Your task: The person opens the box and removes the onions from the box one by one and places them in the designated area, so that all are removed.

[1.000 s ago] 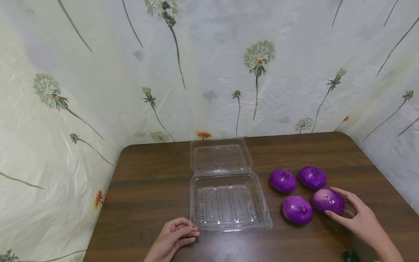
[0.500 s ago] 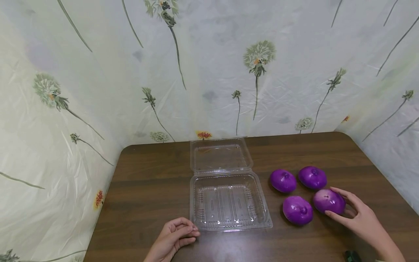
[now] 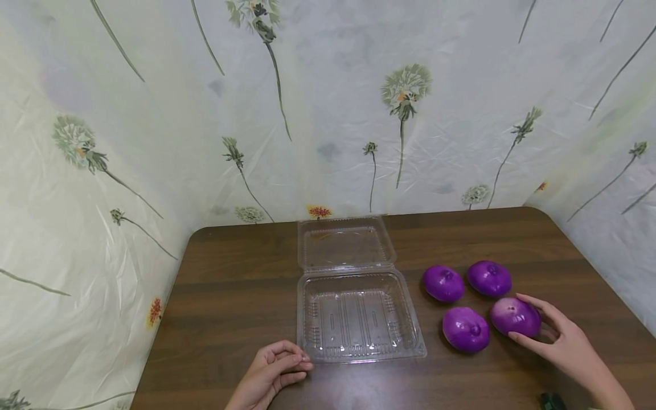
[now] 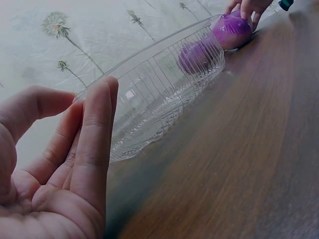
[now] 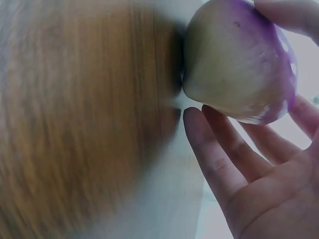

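Note:
A clear plastic clamshell container sits in mid-table with its lid folded back toward the wall. My left hand pinches the rim at its near left corner; in the left wrist view, thumb and fingertips meet on that rim. To the right, my right hand holds a glossy, round, turnip-like purple vegetable between thumb and fingers. Its pale underside faces the right wrist camera, close to the table. Three similar purple vegetables, one at the near left, stand beside it.
Two more of the purple vegetables stand behind, one at left and one at right. Brown wood tabletop surrounds everything. A flower-patterned sheet covers the walls at the back and sides. A small dark green object shows by the right wrist.
The vegetable in my right hand has shifted very slightly right and toward me. My left hand and the container stay in place.

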`<state>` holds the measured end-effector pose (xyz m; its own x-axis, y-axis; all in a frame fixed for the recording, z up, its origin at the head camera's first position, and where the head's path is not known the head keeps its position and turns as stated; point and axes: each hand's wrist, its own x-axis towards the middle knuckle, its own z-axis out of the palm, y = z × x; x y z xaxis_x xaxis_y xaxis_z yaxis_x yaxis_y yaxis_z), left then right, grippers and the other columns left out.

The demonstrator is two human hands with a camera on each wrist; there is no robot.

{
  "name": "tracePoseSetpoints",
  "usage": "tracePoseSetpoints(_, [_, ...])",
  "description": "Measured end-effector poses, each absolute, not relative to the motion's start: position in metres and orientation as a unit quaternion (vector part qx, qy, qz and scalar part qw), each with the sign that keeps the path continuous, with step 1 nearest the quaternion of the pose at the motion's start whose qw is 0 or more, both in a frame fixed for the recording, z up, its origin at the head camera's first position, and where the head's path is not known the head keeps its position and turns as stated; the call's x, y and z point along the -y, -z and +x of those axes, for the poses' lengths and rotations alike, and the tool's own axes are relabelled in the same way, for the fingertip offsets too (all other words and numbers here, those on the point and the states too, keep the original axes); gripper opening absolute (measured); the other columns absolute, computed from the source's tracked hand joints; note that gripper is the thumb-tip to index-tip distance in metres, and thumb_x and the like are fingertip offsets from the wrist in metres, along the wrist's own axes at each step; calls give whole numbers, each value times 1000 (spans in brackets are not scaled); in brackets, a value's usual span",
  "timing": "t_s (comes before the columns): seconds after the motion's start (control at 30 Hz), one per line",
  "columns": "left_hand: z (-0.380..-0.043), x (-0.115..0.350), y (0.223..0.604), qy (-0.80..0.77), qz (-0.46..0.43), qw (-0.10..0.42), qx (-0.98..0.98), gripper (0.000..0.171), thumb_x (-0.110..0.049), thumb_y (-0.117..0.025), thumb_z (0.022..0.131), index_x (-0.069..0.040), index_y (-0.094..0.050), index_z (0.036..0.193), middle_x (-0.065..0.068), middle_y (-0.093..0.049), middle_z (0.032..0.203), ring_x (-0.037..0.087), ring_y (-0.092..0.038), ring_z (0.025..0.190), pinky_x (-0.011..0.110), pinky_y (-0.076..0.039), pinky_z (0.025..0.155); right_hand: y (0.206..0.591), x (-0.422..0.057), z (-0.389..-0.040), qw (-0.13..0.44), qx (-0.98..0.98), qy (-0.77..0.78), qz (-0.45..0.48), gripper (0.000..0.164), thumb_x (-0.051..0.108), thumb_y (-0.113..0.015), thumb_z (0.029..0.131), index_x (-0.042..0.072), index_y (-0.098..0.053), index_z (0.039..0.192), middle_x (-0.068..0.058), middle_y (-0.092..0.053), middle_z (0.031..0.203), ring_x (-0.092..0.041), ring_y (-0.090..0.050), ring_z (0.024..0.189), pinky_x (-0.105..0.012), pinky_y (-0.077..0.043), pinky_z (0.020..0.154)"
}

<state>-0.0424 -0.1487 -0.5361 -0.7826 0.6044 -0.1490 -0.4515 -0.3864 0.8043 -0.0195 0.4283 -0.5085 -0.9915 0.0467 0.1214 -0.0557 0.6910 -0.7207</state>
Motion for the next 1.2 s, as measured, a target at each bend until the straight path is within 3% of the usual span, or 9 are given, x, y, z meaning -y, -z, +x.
tracePoseSetpoints(0.27, [-42,149,536,-830,83,321,-448,20,-1,-52,105,-12,-69,105,0,-73,109,11,-75,103,22,-62,91,505,-430,-18,45,920,-389,-13,80,20,-84,89,18,-42,157,39,-38,134,30,-41,109,3,-47,79])
tracePoseSetpoints(0.5, [-42,149,537,-830,90,321,-447,21,-2,-52,106,-14,-69,106,-1,-73,109,10,-75,103,22,-62,92,506,-432,-18,49,921,-387,-10,77,20,-84,88,14,-45,154,39,-39,132,30,-42,110,4,-47,80])
tracePoseSetpoints(0.9, [-44,150,533,-815,77,322,-475,19,-8,-53,107,-15,-70,105,-1,-75,108,11,-75,103,23,-64,87,504,-436,-15,35,929,-366,-39,80,28,-84,89,19,-42,157,35,-42,137,31,-40,108,3,-45,77])
tracePoseSetpoints(1.03, [-44,159,528,-795,43,292,-529,17,-15,-55,107,-15,-72,104,-1,-75,105,13,-76,103,27,-65,87,497,-437,-18,54,935,-347,-59,78,33,-81,91,25,-42,158,34,-45,139,32,-38,107,2,-41,75])
tracePoseSetpoints(1.2, [-47,177,525,-763,-18,217,-609,19,-20,-62,104,-3,-70,108,4,-76,102,18,-77,100,33,-66,87,483,-426,-27,129,934,-327,-58,71,32,-81,91,32,-47,154,35,-44,145,29,-32,118,7,-27,93])
